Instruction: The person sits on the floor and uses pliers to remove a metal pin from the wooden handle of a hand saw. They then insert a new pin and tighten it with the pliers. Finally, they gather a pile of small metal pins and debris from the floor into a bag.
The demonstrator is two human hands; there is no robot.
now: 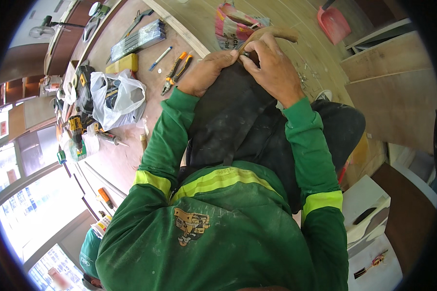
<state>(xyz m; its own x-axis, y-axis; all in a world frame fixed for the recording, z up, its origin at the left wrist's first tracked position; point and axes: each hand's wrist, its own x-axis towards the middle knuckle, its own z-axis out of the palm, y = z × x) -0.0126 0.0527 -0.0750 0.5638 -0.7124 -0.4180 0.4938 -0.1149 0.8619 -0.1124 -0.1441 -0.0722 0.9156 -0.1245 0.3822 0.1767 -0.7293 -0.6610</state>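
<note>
A curved brown strip, perhaps leather or wood, is held above my dark-trousered lap. Its near end lies between my two hands, and its far end curves away to the right. My left hand is closed at that near end, thumb pointing right. Across from it, my right hand pinches the same end with its fingers curled over the strip. A small, shiny dark piece shows between the fingertips, too small to name. Orange-and-black pliers rest on the table, left of my left hand.
On the table are a white plastic bag, a marker, a packet of grey strips, a yellow box and a yellow-black drill. A printed sack and red dustpan are on the floor. Another person is lower left.
</note>
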